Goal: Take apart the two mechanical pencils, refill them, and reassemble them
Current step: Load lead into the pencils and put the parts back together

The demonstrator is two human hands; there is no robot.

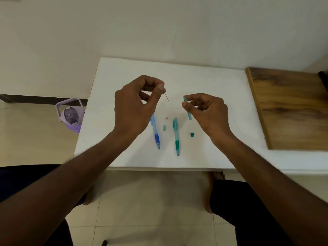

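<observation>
Two mechanical pencils lie on the white table: a blue pencil on the left and a green pencil beside it, tips toward me. My left hand hovers above the blue pencil's top and pinches a thin lead between thumb and forefinger. My right hand holds a teal inner tube upright, its open end near the forefinger. Between the pencils lie a small light-green cap and a tiny grey eraser. A dark green cap lies to the right of the green pencil.
A wooden board rests on the table's right end. A purple water bottle stands on the floor to the left of the table. My knees and bare feet are under the table's front edge.
</observation>
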